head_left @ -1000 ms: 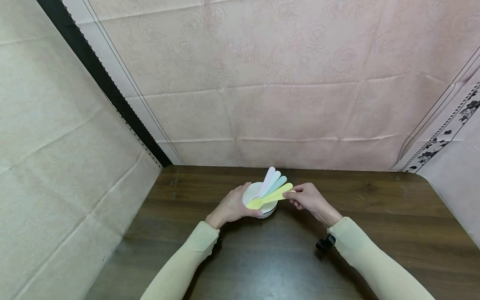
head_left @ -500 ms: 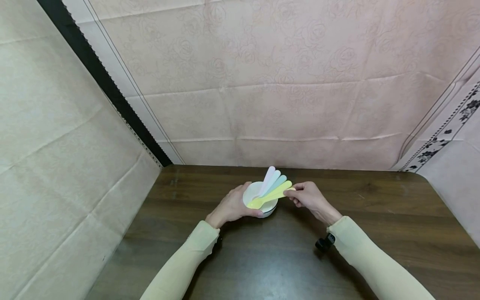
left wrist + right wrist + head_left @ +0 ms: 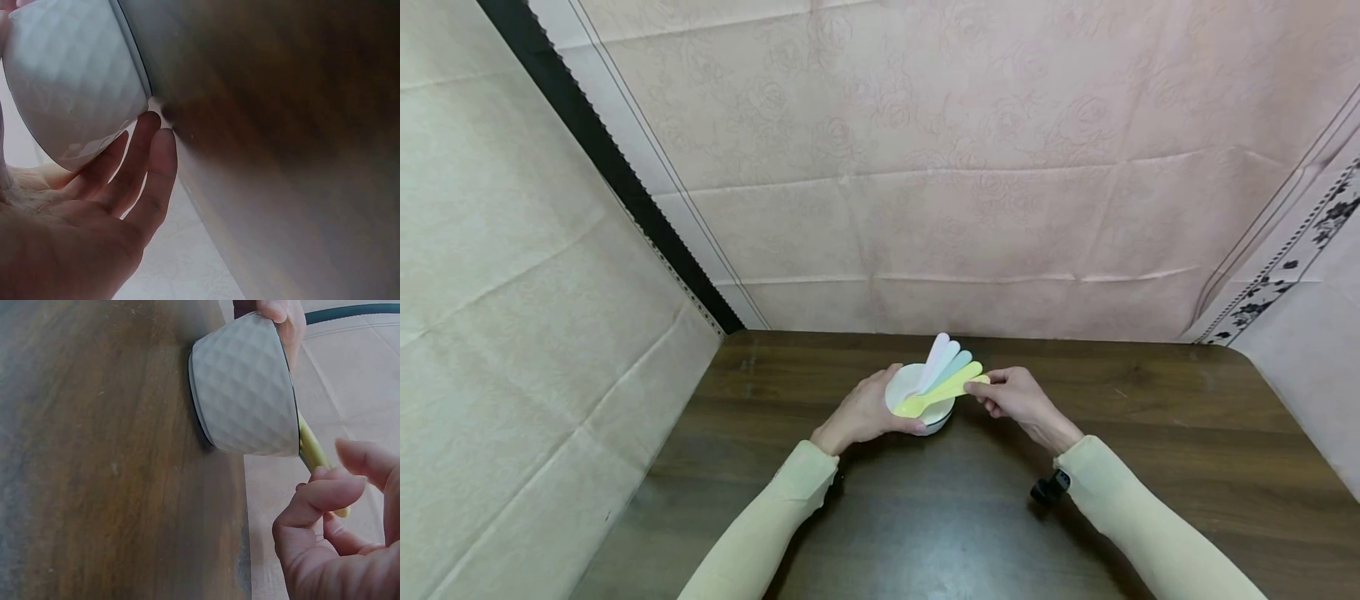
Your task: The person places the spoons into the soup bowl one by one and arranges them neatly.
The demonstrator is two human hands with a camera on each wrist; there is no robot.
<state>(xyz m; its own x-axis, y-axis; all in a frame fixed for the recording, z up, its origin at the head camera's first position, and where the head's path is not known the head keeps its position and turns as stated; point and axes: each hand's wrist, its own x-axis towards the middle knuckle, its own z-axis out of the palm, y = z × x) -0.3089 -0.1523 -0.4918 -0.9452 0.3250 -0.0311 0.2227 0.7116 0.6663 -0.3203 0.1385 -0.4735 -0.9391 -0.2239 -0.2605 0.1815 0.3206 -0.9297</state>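
Note:
A white bowl [image 3: 898,385] with a dark rim line and a diamond-textured outside stands on the table. My left hand [image 3: 868,408] grips it from the left, thumb at the near side; in the left wrist view the fingers [image 3: 164,150] curve about its wall. Several spoons fan out of the bowl, their handles toward the upper right: a lilac spoon [image 3: 937,352], blue spoons [image 3: 956,367] and yellow spoons [image 3: 967,374]. At the lowest yellow handle, my right hand [image 3: 1018,400] pinches the end. That handle [image 3: 314,447] is partly hidden behind the fingers in the right wrist view.
The dark brown wooden table [image 3: 925,517] runs beneath both forearms. A pale patterned cloth [image 3: 970,208] hangs behind its back edge, and further cloth [image 3: 535,358] covers the left side. A black wrist device [image 3: 1049,487] sits at the right cuff.
Both hands keep nearly the same place at the bowl. The right hand and the yellow handles have shifted very slightly to the left.

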